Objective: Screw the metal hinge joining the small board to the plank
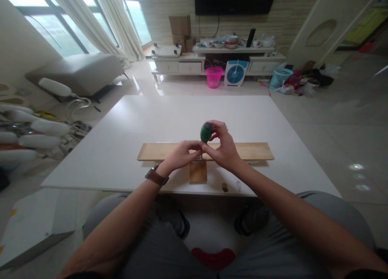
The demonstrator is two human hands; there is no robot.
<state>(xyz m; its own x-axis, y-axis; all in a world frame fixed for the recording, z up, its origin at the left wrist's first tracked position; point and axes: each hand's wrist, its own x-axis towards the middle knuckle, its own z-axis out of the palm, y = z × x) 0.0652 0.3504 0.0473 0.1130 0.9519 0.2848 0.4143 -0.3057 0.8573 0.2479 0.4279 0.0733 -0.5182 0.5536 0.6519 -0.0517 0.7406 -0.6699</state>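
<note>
A screwdriver with a green and black handle [206, 132] stands nearly upright over the middle of a long wooden board [254, 150]. My right hand [223, 147] is closed on it, fingers curled at the handle and thumb low down. My left hand [184, 153] is pinched at the screwdriver's lower end; its fingertips cover whatever they hold. Beneath the hands, a small metal piece [198, 159], perhaps a hinge or bracket, lies where the long board meets a short wooden block [198, 172]. The screwdriver's tip is hidden.
The boards lie on a white table [121, 125], close to its front edge. A small yellow and dark figure [224, 187] and a small clear item [239, 185] rest by that edge. White lamp-like shapes [39, 139] stand at the left, beside the table.
</note>
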